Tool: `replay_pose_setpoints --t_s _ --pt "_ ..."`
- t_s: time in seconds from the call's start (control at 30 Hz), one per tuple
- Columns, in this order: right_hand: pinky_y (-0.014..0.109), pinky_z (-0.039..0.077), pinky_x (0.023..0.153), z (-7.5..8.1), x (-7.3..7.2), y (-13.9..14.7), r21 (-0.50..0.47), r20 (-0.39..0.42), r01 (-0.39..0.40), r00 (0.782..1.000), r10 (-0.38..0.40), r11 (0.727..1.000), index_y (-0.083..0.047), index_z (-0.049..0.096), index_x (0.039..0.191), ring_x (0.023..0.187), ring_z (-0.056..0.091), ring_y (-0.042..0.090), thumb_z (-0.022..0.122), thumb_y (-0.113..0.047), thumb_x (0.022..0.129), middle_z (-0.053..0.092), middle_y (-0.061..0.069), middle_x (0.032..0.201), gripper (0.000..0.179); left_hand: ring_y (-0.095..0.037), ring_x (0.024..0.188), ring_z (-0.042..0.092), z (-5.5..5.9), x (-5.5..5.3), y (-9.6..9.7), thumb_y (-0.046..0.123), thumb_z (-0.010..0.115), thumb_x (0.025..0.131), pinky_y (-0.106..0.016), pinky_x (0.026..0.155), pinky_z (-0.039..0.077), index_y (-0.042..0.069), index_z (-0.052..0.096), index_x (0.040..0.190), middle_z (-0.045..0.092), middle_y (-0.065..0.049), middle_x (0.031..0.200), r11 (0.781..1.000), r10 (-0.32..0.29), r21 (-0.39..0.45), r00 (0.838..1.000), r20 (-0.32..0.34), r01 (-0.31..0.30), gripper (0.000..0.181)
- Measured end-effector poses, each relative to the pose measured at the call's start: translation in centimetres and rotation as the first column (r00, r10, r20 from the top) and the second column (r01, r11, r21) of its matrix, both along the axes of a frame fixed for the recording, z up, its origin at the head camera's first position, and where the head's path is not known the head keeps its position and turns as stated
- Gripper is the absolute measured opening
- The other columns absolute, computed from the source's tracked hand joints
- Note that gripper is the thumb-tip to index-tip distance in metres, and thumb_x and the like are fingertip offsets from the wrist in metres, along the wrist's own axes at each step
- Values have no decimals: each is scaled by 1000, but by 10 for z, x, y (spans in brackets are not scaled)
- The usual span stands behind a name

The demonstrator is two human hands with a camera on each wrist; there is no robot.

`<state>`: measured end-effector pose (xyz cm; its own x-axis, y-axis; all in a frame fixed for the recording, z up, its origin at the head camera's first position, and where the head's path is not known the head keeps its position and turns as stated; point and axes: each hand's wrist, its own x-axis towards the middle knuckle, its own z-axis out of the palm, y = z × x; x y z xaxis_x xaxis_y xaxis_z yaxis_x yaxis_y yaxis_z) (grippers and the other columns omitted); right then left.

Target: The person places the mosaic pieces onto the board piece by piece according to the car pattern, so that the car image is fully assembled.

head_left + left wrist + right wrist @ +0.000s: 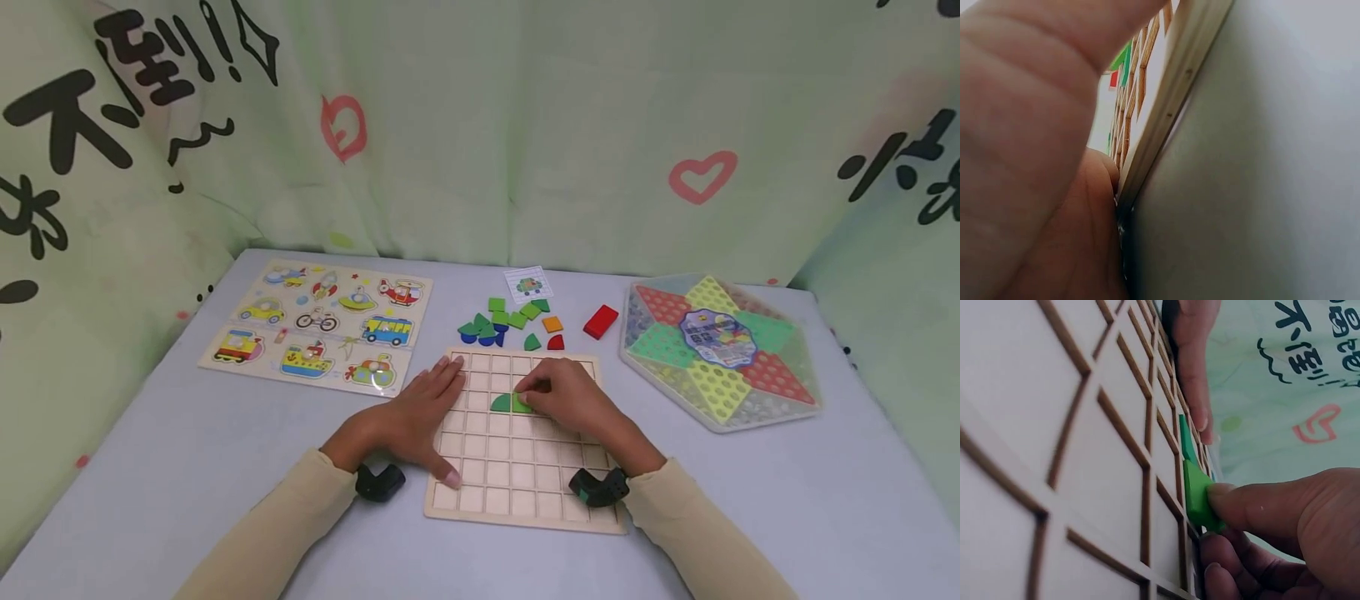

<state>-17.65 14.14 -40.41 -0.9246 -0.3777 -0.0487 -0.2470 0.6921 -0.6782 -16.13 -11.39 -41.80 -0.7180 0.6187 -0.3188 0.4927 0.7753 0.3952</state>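
A wooden grid board (498,475) lies on the table in front of me. My left hand (420,408) rests along its left edge, fingers straight and spread, thumb on the lower left cells. In the right wrist view, my right hand (1310,519) pinches a light green square tile (1199,497) between thumb and fingers, right at the grid. Beside that tile, on its left in the head view, a dark green quarter-round tile (500,403) sits in a cell. From above, the right hand (566,396) partly hides the square tile.
Behind the board lie loose green and blue tiles (486,327), an orange square (552,324), a red quarter-round (556,342) and a small picture card (528,284). A red block (601,322) is nearby. A vehicle puzzle (315,325) stands left; a hexagonal game box (720,350) right.
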Motion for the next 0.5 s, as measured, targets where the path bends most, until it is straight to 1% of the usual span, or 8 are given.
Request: replay_pose_setpoints --t_s 0.17,0.33,0.5 --pt "30 48 67 -2 2 -2 9 -17 -8 1000 8 1000 -9 77 92 77 55 14 72 -5 87 62 -3 84 8 -23 145 -18 -2 -1 0 72 76 61 -43 117 0 7 4 156 -12 -6 162 1000 -6 -9 1000 -5 5 136" --pt "30 48 67 0 3 -2 24 -1 -12 1000 12 1000 -9 77 94 77 56 14 72 -4 86 62 -3 84 10 -24 146 -16 -2 -1 1 71 77 61 -44 117 0 6 6 156 -11 -7 162 1000 -4 2 1000 3 4 135" --pt "30 49 69 2 0 -2 43 14 -31 999 30 999 -8 77 96 79 56 14 72 -5 87 62 -3 86 10 -24 146 -16 -1 0 1 71 77 61 -43 117 0 6 6 156 -11 -7 162 1000 -1 14 1000 2 1 135"
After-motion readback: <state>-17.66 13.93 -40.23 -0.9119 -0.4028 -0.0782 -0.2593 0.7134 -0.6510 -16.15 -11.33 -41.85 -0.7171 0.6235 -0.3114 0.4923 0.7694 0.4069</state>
